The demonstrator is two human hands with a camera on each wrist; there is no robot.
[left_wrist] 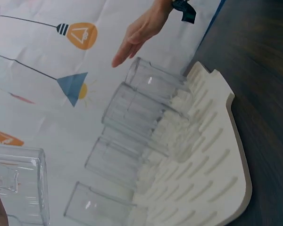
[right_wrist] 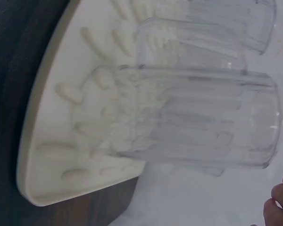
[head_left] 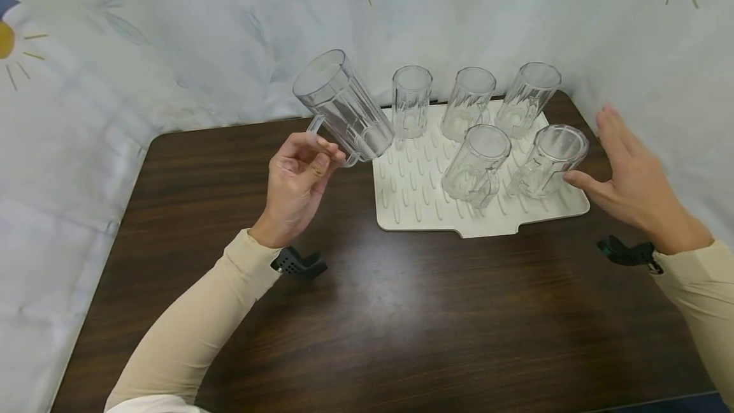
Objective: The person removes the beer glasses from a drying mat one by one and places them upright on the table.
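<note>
My left hand (head_left: 298, 177) grips a clear mug (head_left: 346, 107) by its handle. That mug is raised and tilted, its mouth toward the upper left and its base over the left edge of a white ridged drying board (head_left: 415, 212). Several more clear mugs stand on the board, three in the back row and two in front. At the right, my right hand (head_left: 642, 177) is held with fingers extended, its thumb at the side of the front-right mug (head_left: 550, 161). The right wrist view shows a mug (right_wrist: 203, 117) close by on the board.
The board lies at the back right of a dark wood table (head_left: 367, 324). A white patterned cloth (head_left: 218, 50) hangs behind the table and along its sides. The back-left mug (head_left: 411, 101) is nearest to the raised one.
</note>
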